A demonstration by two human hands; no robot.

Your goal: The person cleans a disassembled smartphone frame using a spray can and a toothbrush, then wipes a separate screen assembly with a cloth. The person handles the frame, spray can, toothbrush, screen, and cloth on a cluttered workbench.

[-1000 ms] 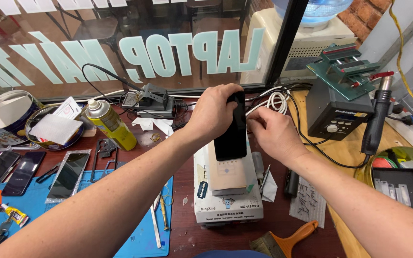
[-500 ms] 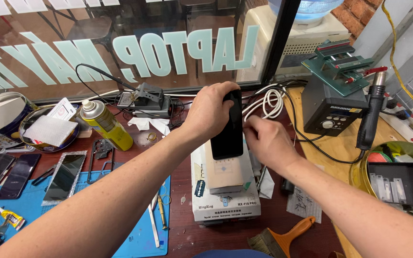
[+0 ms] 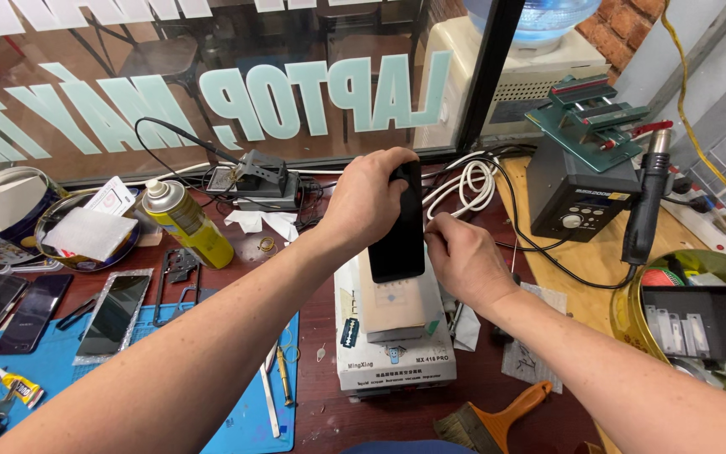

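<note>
Standing by the dark red desk (image 3: 321, 395), I saw it pressed against a shop window (image 3: 212, 92) with pale block lettering reversed across the glass, and a brick wall (image 3: 623, 25) at the far right. Both hands were clamped on a black smartphone (image 3: 398, 231), held upright over a white boxy machine (image 3: 392, 345) with printed labels on its front: the left hand (image 3: 371, 197) gripped its top, the right hand (image 3: 460, 261) pinched its lower edge. A yellow spray can (image 3: 186, 223) stood to the left, near a blue work mat (image 3: 128, 361) carrying a phone screen (image 3: 115, 311). A dark hot-air station (image 3: 577, 197) sat at the right.
</note>
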